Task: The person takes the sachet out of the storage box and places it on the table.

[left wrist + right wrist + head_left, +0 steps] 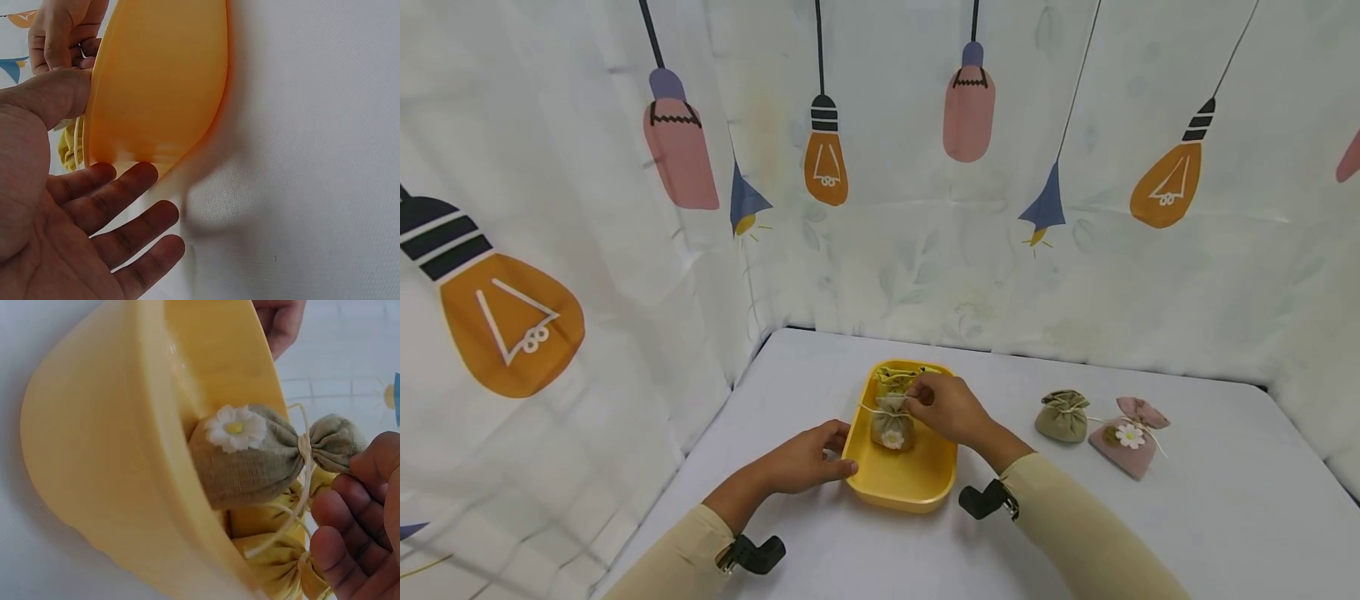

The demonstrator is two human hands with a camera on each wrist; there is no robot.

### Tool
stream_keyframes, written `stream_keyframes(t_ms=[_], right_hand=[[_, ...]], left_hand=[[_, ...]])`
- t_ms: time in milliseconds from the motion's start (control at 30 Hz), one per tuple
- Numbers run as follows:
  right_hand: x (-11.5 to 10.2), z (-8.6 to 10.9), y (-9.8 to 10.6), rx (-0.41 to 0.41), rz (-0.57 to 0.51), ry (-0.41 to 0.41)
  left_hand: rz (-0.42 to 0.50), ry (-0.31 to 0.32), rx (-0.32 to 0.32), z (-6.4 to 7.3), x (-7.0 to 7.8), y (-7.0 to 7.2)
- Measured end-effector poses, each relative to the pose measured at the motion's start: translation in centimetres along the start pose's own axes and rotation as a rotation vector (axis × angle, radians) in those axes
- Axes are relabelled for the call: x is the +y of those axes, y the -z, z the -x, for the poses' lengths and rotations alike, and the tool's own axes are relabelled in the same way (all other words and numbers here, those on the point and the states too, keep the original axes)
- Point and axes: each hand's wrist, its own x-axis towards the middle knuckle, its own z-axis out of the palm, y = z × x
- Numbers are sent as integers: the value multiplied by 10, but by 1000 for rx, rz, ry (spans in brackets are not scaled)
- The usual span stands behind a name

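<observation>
A yellow plastic basin [898, 479] stands on the white table. My right hand [945, 408] pinches the gathered top of a grey-green drawstring pouch [247, 456] between thumb and finger. This pouch, with a white flower on its front, is upright inside the basin. Behind it are yellow pouches [275, 562], partly hidden by it and by the right hand. At the basin's left side, my left hand [808, 457] touches the rim with the thumb, its other fingers loosely extended along the outer wall [162, 81].
To the right on the table lie an olive pouch [1063, 416] and a pink pouch [1127, 442] with a white flower, side by side. A white curtain [880, 275] printed with lamps hangs behind the table and along its left side.
</observation>
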Motion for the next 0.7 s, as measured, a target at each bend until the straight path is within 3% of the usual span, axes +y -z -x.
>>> stream_keyframes(t_ms=[300, 700], right_hand=[[4, 9, 12, 83, -78, -39], [11, 23, 42, 164, -77, 24]], left_hand=[[-4, -1, 5, 1, 1, 0], [-14, 12, 19, 2, 2, 0]])
